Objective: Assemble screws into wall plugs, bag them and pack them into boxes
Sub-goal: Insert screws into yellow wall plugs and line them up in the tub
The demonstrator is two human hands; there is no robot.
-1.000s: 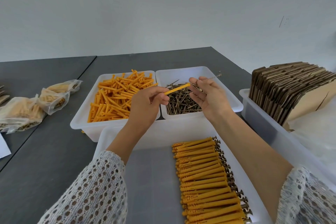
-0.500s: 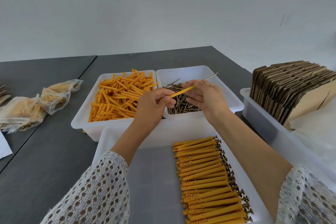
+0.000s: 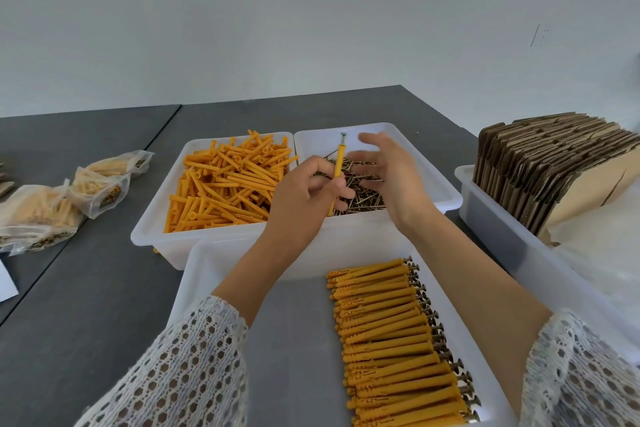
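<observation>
Left hand [image 3: 304, 198] pinches an orange plug [image 3: 338, 170] with a screw [image 3: 343, 138] in it, fingers curled round the lower half. Plug stands near upright, screw head on top, over the screw bin [image 3: 446, 192]. Right hand [image 3: 388, 177] just beside it, fingers spread and relaxed, palm facing the plug, holding nothing, not touching it.

Under both hands: loose screws [image 3: 363, 191] piled in the screw bin. Left of that, touching wall to wall, the plug bin [image 3: 152, 229], heaped with loose plugs [image 3: 225, 184].

Nearer the person, a white tray [image 3: 194, 274] butts against both bins. Assembled plugs [image 3: 391, 340] lie in a tight row along its right side, screw heads pointing right. Left part of tray floor bare grey.

Right edge: another white bin [image 3: 491, 218] holding flat cardboard boxes [image 3: 540, 163] stood on edge, clear plastic sheeting in front.

Far left on the worktop [image 3: 86, 305]: filled clear bags [image 3: 69, 198] in a loose cluster, well apart from the bins. White paper corner at left edge.

Both sleeves [image 3: 194, 367] white open-knit.
</observation>
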